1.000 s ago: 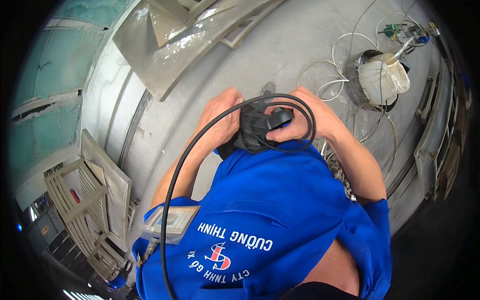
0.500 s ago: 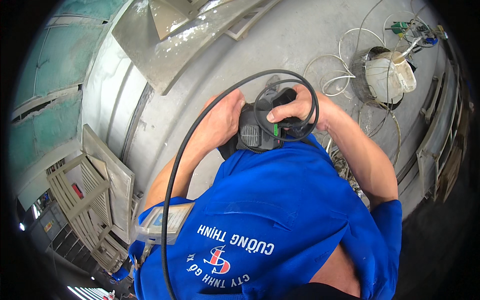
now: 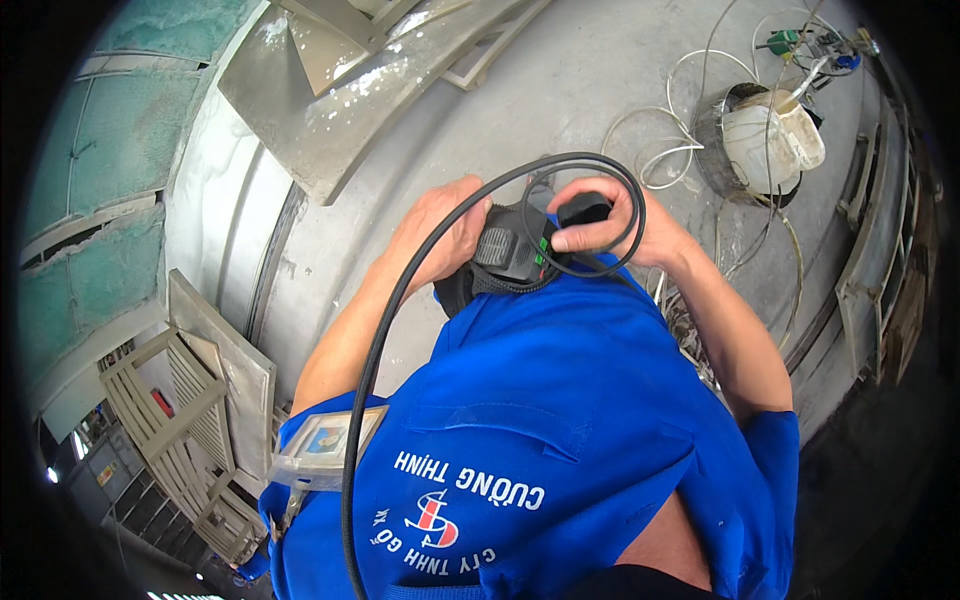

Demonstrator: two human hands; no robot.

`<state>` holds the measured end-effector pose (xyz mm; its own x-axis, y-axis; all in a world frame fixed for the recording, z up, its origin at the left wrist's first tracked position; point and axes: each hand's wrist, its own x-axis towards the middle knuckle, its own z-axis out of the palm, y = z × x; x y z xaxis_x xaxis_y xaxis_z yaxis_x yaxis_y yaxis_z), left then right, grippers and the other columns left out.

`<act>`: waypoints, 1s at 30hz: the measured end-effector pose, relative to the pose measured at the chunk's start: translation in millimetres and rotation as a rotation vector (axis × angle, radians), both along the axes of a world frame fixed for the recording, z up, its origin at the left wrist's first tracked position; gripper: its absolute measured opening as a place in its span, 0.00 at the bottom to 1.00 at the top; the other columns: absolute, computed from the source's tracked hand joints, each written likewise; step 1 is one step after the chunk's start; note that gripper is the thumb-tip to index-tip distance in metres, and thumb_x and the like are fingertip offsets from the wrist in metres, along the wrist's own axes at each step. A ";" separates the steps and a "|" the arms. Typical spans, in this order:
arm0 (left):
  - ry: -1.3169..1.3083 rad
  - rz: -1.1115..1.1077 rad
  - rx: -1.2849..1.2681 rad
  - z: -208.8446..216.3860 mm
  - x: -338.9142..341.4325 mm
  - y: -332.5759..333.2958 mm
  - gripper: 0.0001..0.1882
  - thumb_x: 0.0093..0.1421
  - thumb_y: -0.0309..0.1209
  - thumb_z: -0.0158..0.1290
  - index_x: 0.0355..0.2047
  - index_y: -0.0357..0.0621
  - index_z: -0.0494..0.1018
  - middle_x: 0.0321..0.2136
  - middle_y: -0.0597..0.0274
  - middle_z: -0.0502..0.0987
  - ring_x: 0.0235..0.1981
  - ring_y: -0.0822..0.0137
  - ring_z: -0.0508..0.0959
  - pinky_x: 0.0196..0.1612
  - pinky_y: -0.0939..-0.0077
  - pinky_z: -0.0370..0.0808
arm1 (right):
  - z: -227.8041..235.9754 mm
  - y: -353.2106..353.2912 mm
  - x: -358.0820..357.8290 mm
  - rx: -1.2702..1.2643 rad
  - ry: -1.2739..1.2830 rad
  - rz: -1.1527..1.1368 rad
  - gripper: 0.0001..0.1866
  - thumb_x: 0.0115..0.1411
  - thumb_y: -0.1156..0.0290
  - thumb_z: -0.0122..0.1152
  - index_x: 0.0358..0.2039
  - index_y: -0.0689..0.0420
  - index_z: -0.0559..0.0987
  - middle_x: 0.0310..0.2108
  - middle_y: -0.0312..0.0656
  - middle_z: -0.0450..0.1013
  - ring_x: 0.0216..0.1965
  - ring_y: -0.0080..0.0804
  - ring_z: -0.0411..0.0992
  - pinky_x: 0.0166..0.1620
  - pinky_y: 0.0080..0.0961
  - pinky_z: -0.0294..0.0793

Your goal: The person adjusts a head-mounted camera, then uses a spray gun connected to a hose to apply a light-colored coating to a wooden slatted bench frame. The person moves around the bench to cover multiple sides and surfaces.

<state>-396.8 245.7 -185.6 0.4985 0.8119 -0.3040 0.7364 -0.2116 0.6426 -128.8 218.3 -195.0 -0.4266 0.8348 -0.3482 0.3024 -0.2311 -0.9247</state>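
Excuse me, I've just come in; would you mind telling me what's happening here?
A person in a blue shirt has both hands at a black device at the waist. The left hand is against its left side, while the right hand holds a black piece beside it. A black cable arcs above, looping by the right hand.

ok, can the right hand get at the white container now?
Probably not: the right hand holds a black part, and the white container sits well ahead to the right, seemingly beyond arm's reach.
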 end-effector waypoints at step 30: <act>-0.111 0.093 -0.060 -23.0 6.1 -4.1 0.11 0.73 0.35 0.48 0.39 0.39 0.72 0.27 0.50 0.75 0.30 0.56 0.74 0.38 0.62 0.72 | -28.3 -21.5 -5.1 0.526 0.152 0.000 0.26 0.46 0.75 0.73 0.48 0.55 0.78 0.45 0.41 0.78 0.48 0.42 0.77 0.52 0.35 0.76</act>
<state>-390.8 241.6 -208.7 0.4554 0.8379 -0.3008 0.6750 -0.1047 0.7303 -133.9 196.8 -223.3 -0.4392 0.8798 0.1818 0.1564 0.2742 -0.9489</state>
